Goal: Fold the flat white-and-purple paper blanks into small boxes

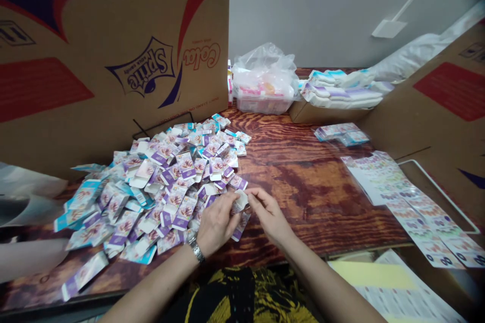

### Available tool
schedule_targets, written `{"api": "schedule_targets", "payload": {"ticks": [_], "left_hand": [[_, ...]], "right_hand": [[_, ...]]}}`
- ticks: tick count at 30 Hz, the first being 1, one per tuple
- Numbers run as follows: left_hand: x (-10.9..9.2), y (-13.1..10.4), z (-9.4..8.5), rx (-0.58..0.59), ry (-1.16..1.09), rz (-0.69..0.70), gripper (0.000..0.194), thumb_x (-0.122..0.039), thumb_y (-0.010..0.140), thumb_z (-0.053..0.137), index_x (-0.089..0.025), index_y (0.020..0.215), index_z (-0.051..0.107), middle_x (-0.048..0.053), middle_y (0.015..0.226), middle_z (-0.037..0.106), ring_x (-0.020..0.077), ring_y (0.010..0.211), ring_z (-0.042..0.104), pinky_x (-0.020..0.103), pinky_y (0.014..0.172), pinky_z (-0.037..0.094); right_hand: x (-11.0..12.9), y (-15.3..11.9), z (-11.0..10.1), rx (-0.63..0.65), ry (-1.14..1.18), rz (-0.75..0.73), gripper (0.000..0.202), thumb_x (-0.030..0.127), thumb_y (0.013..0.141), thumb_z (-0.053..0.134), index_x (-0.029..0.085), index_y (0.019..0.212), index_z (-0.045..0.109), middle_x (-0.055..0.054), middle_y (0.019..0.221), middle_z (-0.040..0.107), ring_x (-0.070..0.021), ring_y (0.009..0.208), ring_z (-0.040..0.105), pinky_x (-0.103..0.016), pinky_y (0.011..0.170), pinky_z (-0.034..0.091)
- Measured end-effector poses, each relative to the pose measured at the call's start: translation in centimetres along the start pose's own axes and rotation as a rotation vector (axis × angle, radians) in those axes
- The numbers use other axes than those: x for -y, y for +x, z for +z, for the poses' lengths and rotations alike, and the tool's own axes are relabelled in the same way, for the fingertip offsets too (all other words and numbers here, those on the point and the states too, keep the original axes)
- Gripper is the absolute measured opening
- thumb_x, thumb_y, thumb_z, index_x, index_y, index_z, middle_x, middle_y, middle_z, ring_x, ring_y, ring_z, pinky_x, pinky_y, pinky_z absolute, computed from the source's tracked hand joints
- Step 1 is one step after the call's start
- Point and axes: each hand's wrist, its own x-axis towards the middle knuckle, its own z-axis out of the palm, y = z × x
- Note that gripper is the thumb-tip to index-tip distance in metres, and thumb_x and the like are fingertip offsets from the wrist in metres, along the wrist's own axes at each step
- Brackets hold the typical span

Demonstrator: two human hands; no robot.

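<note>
My left hand [219,221], with a metal watch on its wrist, is closed around a small white paper carton [239,203] at the near right edge of a heap. The thumb and fingertips of my right hand [268,214] pinch the same carton on its right side. The carton's pale inside or flap shows between the hands; my fingers hide much of the rest. Left of the hands spreads the heap of small printed cartons [176,194], white with purple or blue ends. Another purple-ended carton [239,229] lies just below the held one.
A large cardboard box [113,81] stands behind the heap, another [435,96] at right. Toward the back are a bagged plastic tub [265,105] and an open tray of packets [337,111]. Printed sticker sheets [417,212] lie at right. Another person's arm [30,260] enters at left.
</note>
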Motion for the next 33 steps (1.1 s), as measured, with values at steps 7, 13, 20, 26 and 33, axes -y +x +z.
{"api": "schedule_targets", "payload": {"ticks": [7, 13, 20, 26, 33], "left_hand": [[-0.3, -0.3, 0.4, 0.001, 0.112, -0.022, 0.065, -0.019, 0.086, 0.044, -0.013, 0.142, 0.012, 0.017, 0.126, 0.050, 0.0252, 0.108, 0.054, 0.038, 0.087, 0.049], [-0.6, 0.0, 0.6, -0.003, 0.143, -0.040, 0.069, -0.018, 0.087, 0.041, -0.011, 0.144, 0.003, 0.018, 0.120, 0.053, 0.0259, 0.104, 0.054, 0.038, 0.084, 0.049], [-0.5, -0.1, 0.5, 0.007, 0.145, -0.084, 0.070, -0.016, 0.085, 0.039, -0.009, 0.143, 0.001, 0.019, 0.118, 0.052, 0.0262, 0.102, 0.054, 0.040, 0.083, 0.049], [1.6, 2.7, -3.7, -0.066, 0.341, -0.138, 0.060, -0.028, 0.090, 0.041, -0.006, 0.141, 0.016, 0.011, 0.088, 0.058, 0.0231, 0.078, 0.056, 0.034, 0.065, 0.050], [4.2, 7.4, -11.3, -0.376, 0.642, -0.144, 0.079, -0.039, 0.084, 0.055, -0.001, 0.141, 0.015, 0.026, 0.143, 0.020, 0.0400, 0.132, 0.020, 0.056, 0.106, 0.024]], "right_hand": [[0.8, 0.2, 0.3, -0.035, -0.177, -0.074, 0.017, 0.029, 0.082, 0.056, 0.019, 0.093, 0.064, -0.004, 0.088, 0.065, -0.0170, 0.081, 0.060, -0.028, 0.075, 0.049], [1.3, -0.5, 0.8, -0.090, -0.386, -0.295, 0.020, 0.019, 0.085, 0.049, 0.022, 0.096, 0.066, -0.005, 0.091, 0.062, -0.0178, 0.087, 0.059, -0.029, 0.079, 0.047], [0.6, -0.8, 0.9, 0.142, -0.319, -0.281, 0.034, 0.021, 0.089, 0.045, 0.025, 0.121, 0.056, -0.007, 0.108, 0.052, -0.0162, 0.103, 0.053, -0.031, 0.091, 0.044], [-1.0, 1.8, -1.3, 0.149, -0.186, -0.148, 0.043, 0.034, 0.093, 0.041, 0.026, 0.135, 0.039, -0.006, 0.116, 0.056, -0.0160, 0.103, 0.055, -0.030, 0.086, 0.047], [-3.8, 4.2, -1.4, 0.132, -0.800, -0.091, 0.041, 0.037, 0.080, 0.059, 0.023, 0.118, 0.057, -0.008, 0.105, 0.065, -0.0237, 0.095, 0.059, -0.032, 0.080, 0.044]]}}
